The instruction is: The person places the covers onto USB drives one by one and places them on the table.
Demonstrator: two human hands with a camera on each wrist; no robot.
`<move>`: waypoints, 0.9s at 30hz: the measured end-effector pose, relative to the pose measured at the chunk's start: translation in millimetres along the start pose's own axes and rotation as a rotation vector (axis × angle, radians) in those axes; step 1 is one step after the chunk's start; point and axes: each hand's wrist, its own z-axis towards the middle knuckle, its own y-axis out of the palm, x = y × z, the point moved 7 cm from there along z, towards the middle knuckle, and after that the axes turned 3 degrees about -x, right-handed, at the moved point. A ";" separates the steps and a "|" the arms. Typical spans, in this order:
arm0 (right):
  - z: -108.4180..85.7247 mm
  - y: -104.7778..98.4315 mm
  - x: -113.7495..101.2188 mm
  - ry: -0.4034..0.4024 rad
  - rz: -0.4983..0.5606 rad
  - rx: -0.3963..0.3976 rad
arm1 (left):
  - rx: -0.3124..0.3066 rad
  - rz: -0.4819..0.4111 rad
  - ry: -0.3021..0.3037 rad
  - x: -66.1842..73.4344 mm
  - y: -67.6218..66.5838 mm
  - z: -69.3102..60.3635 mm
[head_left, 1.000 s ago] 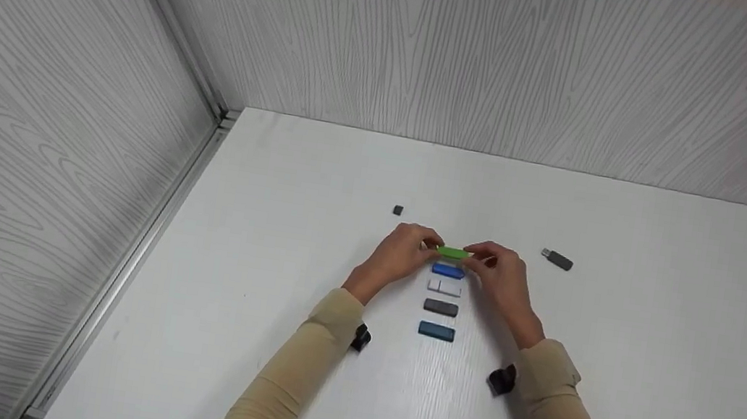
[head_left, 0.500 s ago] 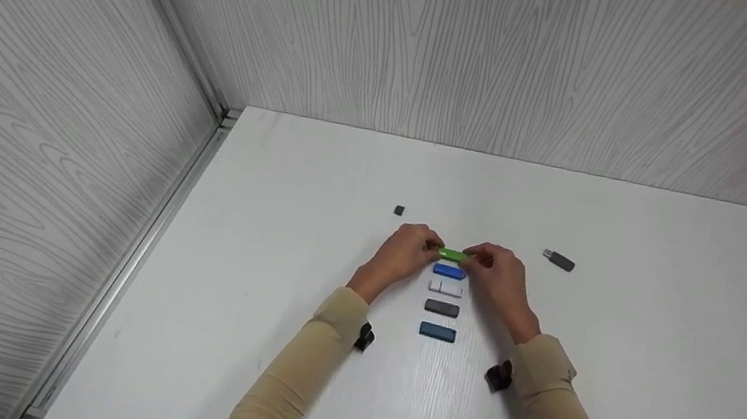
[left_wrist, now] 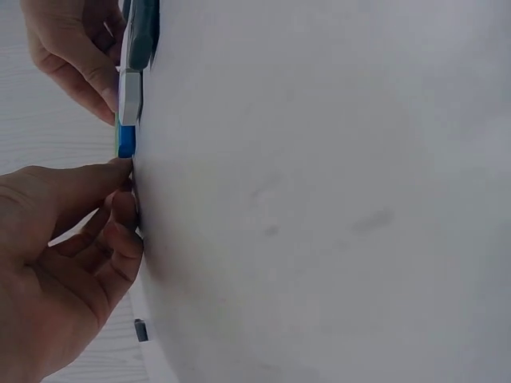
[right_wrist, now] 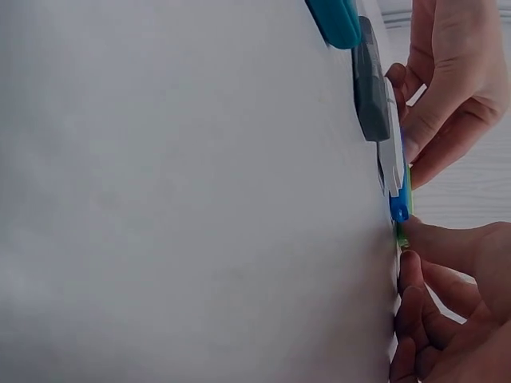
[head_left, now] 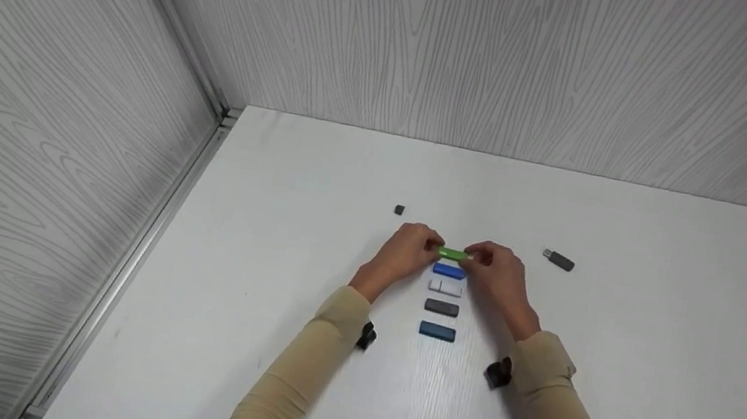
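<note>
A green USB stick (head_left: 453, 254) lies crosswise at the far end of a column of sticks. At its left end, my left hand (head_left: 406, 252) pinches it between thumb and fingers. The right hand (head_left: 497, 274) pinches the opposite end, and its fingertips cover that tip. Just nearer me lies a blue USB stick (head_left: 449, 271), then a white one (head_left: 446, 288), a dark grey one (head_left: 441, 307) and a teal one (head_left: 437, 331). In the right wrist view only slivers of the green stick (right_wrist: 403, 235) show beside the fingertips.
A dark USB stick (head_left: 559, 260) with its metal plug bare lies right of the hands. Beyond the left hand sits a small black piece (head_left: 400, 209), too small to identify. Grey wood-grain panels (head_left: 439, 51) rise behind and left of the white table (head_left: 653, 351).
The green stick has shifted very slightly toward the blue one, both hands holding its ends. The other sticks keep their places.
</note>
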 end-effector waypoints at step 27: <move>-16.3 -34.9 24.6 0.134 0.076 -0.102 | 0.162 -0.010 -0.053 -39.9 -47.7 -2.0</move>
